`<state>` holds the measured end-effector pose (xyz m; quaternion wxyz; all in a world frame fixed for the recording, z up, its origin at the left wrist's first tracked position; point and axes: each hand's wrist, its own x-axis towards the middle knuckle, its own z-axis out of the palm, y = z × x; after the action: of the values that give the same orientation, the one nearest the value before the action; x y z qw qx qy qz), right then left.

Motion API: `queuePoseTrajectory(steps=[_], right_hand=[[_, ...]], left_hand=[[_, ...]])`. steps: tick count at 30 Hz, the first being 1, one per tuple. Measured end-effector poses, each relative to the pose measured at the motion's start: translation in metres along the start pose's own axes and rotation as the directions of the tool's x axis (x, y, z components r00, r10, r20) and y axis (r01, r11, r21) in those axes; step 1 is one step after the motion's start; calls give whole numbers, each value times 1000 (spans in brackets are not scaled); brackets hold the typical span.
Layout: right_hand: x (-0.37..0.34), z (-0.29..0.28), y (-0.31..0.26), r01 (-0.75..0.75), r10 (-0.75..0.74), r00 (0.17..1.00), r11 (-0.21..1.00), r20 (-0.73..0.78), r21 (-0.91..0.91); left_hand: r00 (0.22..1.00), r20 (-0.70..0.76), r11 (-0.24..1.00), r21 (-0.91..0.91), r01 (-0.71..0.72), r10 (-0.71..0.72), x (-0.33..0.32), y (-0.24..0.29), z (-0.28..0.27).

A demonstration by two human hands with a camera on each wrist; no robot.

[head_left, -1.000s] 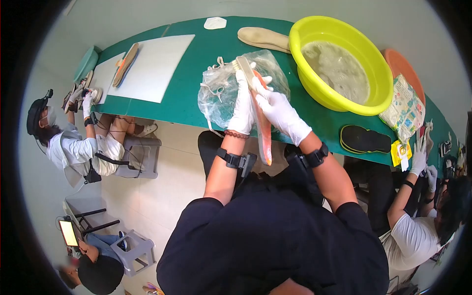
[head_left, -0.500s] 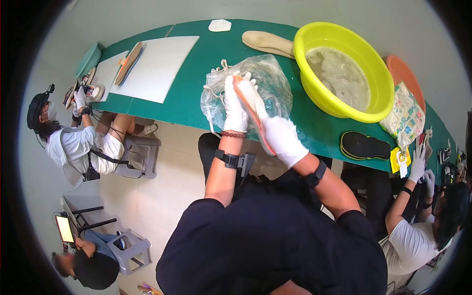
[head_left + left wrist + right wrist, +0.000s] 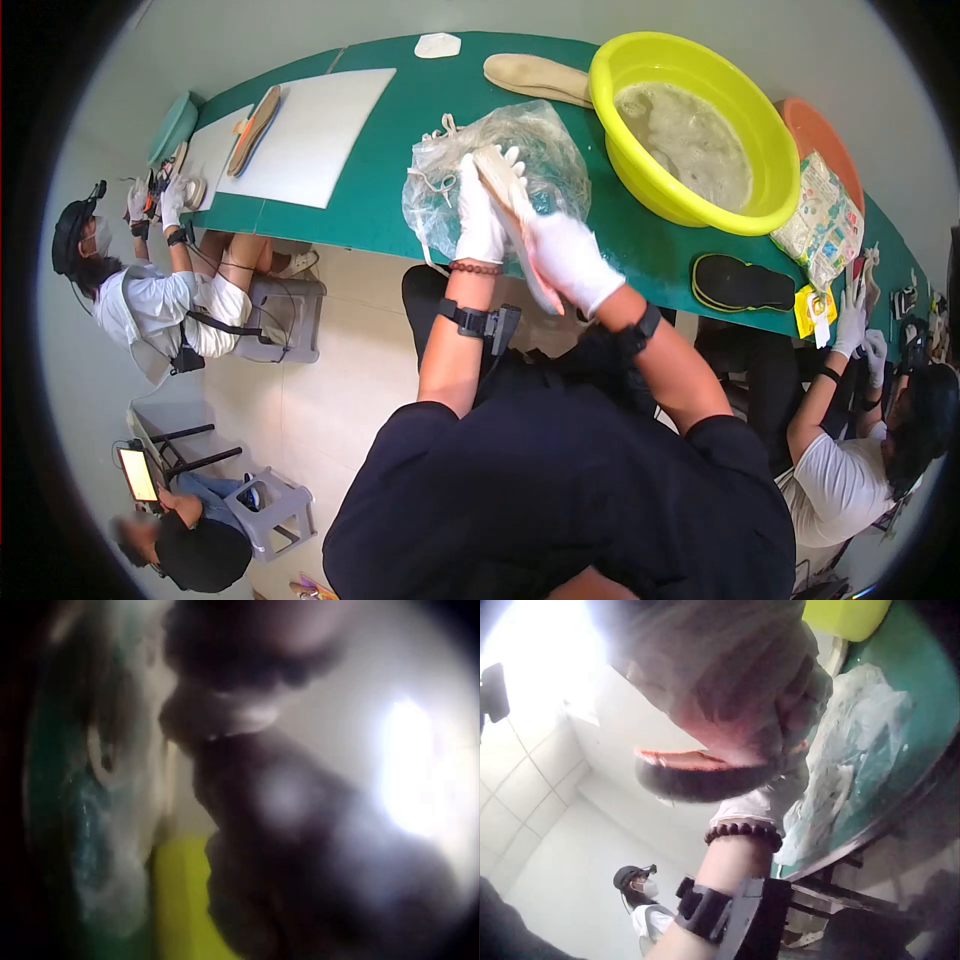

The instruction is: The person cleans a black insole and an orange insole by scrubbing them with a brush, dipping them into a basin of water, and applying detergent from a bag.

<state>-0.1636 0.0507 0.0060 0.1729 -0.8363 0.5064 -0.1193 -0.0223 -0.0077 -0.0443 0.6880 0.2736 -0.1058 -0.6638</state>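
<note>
In the head view my white-gloved left hand (image 3: pixel 482 220) holds an insole (image 3: pixel 543 290) from beneath and the side, fingertips showing past its far edge. My gloved right hand (image 3: pixel 575 260) grips a pale brush (image 3: pixel 495 172) laid lengthwise over the insole and covering much of it. The right wrist view shows the insole's near end (image 3: pixel 697 776), orange on top with a dark underside, sticking out past the right hand. Behind both hands a crumpled clear plastic bag (image 3: pixel 555 140) with white laces (image 3: pixel 435 182) lies on the green table. The left wrist view is dark and blurred.
A yellow basin (image 3: pixel 615 150) of sudsy water stands at right, with a beige insole (image 3: pixel 535 78) beside it. Nearer are a black insole (image 3: pixel 740 285) and a printed packet (image 3: pixel 825 215). A white board (image 3: pixel 310 135) lies at left. People sit on both sides.
My right hand slid toward my body along the insole, then partly back outward. The insole's orange side shows less than a second ago. My left hand stays almost in place.
</note>
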Motion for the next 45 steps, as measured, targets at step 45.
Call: queuePoseTrajectory(steps=[45], right_hand=[[-68,-7,57,0,83,985,874,-150,487]], left_hand=[[944,-104,947,104,-304,315,-11,41,28]])
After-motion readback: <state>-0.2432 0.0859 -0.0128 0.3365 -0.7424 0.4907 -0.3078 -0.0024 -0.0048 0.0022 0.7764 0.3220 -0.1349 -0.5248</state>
